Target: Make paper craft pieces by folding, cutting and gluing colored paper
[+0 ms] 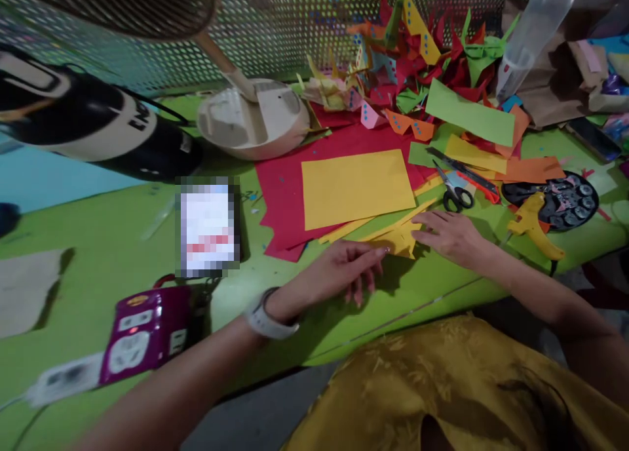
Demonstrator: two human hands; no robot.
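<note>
Near the front edge of the green table I hold a small cut piece of yellow paper with pointed edges. My left hand, below a white wristband, pinches its left end between thumb and fingers. At the right end, the fingers of my right hand are closed on the paper's edge. Just beyond lies a flat yellow sheet on top of red paper. Yellow strips lie between that sheet and my hands. Black-handled scissors rest past my right hand, beside a red utility knife.
A yellow glue gun lies on a black tray at right. Behind is a heap of coloured paper cutouts. At left are a phone, a purple power strip, a black bottle and a white bowl.
</note>
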